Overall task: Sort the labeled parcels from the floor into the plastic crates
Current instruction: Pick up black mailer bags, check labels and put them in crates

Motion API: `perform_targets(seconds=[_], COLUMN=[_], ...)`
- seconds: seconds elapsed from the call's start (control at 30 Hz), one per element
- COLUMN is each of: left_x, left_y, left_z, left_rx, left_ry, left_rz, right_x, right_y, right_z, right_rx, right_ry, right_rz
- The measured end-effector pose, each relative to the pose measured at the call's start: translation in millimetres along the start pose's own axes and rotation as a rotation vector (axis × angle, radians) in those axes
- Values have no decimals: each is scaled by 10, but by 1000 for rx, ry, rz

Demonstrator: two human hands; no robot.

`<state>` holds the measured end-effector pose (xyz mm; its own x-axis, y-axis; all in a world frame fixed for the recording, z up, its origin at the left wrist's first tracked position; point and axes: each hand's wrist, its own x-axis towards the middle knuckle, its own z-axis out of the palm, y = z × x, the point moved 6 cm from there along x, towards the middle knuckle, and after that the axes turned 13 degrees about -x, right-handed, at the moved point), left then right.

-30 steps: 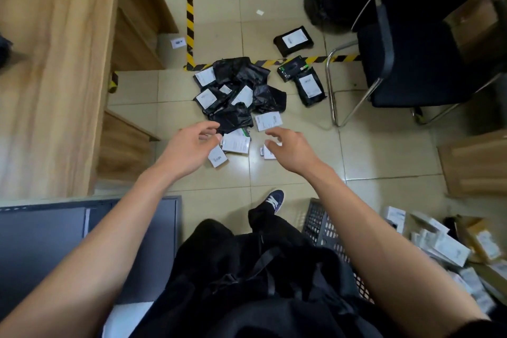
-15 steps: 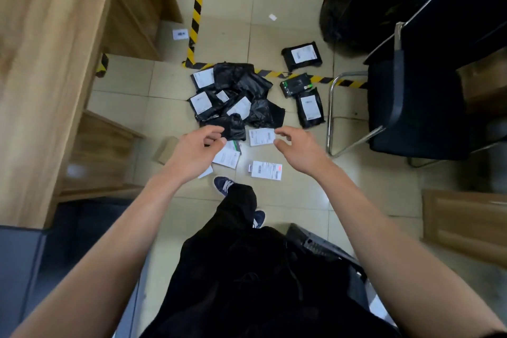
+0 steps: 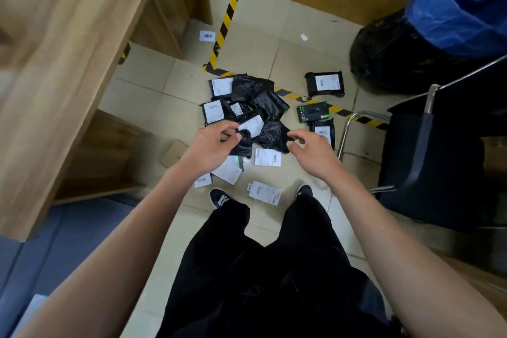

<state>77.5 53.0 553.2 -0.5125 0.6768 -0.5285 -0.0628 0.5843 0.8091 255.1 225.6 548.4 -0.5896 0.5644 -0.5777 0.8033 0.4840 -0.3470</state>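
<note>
Pale floor tiles (image 3: 153,96) run under a wooden desk (image 3: 68,44) and a black chair (image 3: 439,162), the person's black trousers nearest the camera. Just beyond their shoes a white-labelled parcel (image 3: 264,192) lies flat, nearer than the pile of black parcels (image 3: 255,112). Both hands hang above that pile's near edge: the left hand (image 3: 212,145) and right hand (image 3: 312,149) have loosely curled fingers and grasp nothing. Right of the pile lies a lone black parcel (image 3: 325,84), with striped tape (image 3: 223,27) beyond it
</note>
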Motion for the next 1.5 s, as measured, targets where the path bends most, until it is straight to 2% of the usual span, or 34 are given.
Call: perform_targets(seconds=[0.33, 0.53, 0.77, 1.03, 1.17, 1.37, 1.5], left_x=[792, 1467, 2221, 3098, 3279, 3270, 3249], left_y=[-377, -842, -1705, -2930, -3409, -3944, -4143], left_z=[438, 1029, 1499, 1724, 1729, 1809, 1969], left_rx=[14, 43, -141, -258, -256, -227, -238], left_ry=[146, 104, 96, 180, 203, 224, 227], left_rz=[-177, -339, -411, -437, -465, -493, -498], right_x=[1289, 2157, 2983, 3972, 4484, 4925, 5109], right_y=[240, 548, 1262, 1942, 2009, 1730, 1708], right_z=[92, 268, 1229, 2336, 2856, 3487, 3733], right_rx=[-3, 44, -68, -218, -293, -396, -441], right_ry=[-198, -281, -438, -418, -412, -451, -415], right_rz=[-112, -150, -98, -24, -102, -299, -301])
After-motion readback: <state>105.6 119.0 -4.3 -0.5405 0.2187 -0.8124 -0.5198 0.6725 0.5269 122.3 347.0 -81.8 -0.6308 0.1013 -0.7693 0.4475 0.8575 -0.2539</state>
